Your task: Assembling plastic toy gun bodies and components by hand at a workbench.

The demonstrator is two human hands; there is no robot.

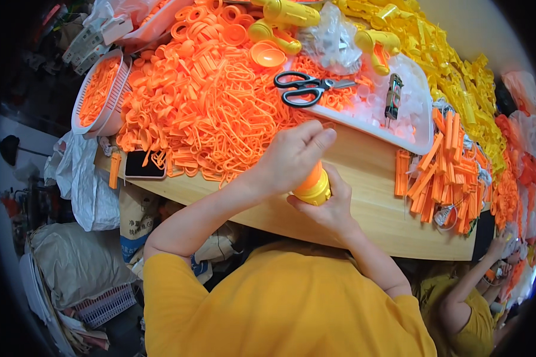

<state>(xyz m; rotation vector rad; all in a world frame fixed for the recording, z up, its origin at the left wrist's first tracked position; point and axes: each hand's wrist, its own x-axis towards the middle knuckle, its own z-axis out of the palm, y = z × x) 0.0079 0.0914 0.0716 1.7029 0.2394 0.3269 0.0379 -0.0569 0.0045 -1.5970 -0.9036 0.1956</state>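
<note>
Between my two hands, over the front part of the table, is a plastic cylinder point(313, 189), orange above and yellow with a ribbed end below. My left hand point(295, 156) is closed in a fist over its orange upper part, so that end is hidden. Lower down, my right hand point(335, 207) wraps round the yellow part from the right side. Just beyond my left hand lie black-handled scissors point(307, 89), partly across the edge of a white tray point(372, 132). Small clear plastic pieces, orange parts and a small circuit board point(393, 98) lie in that tray.
Orange plastic clips and caps point(220, 113) form a large heap at the left. Yellow parts point(441, 59) are piled at the far right, above stacked orange strips point(441, 172) with wires. A phone point(144, 165) lies by the left edge. Another person's arm point(470, 282) is at lower right.
</note>
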